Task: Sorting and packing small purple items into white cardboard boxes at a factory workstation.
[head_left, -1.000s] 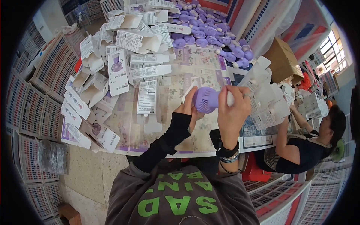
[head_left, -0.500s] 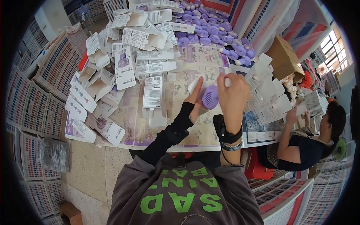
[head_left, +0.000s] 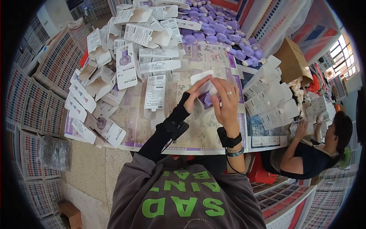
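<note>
the right hand (head_left: 225, 104) curls over the top of a small white box with a purple picture (head_left: 206, 98), fingers wrapped on its upper end, while the left hand (head_left: 197, 91) pinches the box's left side and open flap; the one box sits raised between both hands, just above the table (head_left: 198, 133) near its middle. whether anything is inside it cannot be told. just left of the hands lies one flat white carton (head_left: 155, 91), label up, apart from them. further left and up spreads a heap of folded white cartons (head_left: 126, 57), well over a dozen, too overlapped to count. at the far edge lies a pile of purple round gadgets (head_left: 217, 28), roughly thirty. to the right stand about six upright white cartons (head_left: 267, 103), and behind them one brown cardboard box (head_left: 291, 63). a second person (head_left: 312, 152) sits at the table's right corner. the only bare stretch of table is the strip between the hands and the near edge.
</note>
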Motion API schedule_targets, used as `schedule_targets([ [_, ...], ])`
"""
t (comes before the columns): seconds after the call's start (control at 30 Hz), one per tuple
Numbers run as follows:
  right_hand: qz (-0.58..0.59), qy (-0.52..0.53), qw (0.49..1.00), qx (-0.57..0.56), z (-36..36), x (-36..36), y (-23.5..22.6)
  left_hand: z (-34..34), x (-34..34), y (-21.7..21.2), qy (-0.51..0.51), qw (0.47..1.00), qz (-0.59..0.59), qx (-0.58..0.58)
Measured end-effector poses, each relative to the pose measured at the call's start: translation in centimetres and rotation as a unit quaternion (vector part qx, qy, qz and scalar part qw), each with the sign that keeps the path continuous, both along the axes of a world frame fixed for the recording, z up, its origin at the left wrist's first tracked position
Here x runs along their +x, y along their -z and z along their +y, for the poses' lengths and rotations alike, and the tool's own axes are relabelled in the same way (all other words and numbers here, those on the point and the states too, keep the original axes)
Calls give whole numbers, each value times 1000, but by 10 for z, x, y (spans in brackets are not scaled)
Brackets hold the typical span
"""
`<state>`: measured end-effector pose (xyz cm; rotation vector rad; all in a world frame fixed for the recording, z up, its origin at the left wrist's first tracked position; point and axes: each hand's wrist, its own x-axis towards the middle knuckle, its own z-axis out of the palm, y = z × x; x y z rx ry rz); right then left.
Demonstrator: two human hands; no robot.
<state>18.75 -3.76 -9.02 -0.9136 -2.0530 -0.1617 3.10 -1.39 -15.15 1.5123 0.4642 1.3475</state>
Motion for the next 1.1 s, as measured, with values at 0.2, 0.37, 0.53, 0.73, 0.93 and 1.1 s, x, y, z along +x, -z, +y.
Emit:
schedule_targets([
  [0.2, -112, 17, 989, -94, -19, -6, 35, 5, -15, -1, -37, 999, 0, -24],
  [0.37, -81, 70, 993, -57, -5, 15, 59, -45, -69, -36, -308, 891, 326, 75],
  [0.53, -130, 298, 946, -23, 37, 95, 62, -51, -167, 51, -245, 722, 647, -9],
  [0.73, -193, 490, 850, 8, 46, 122, 48, -54, -152, 70, -289, 776, 522, -204],
  [0.93, -26, 468, 872, 140, 82, 83, 41, -44, -112, 16, -331, 885, 323, -43],
  [1.1, -139, 263, 948, -110, 261, 64, 83, -7, -106, -17, -217, 858, 463, 41],
])
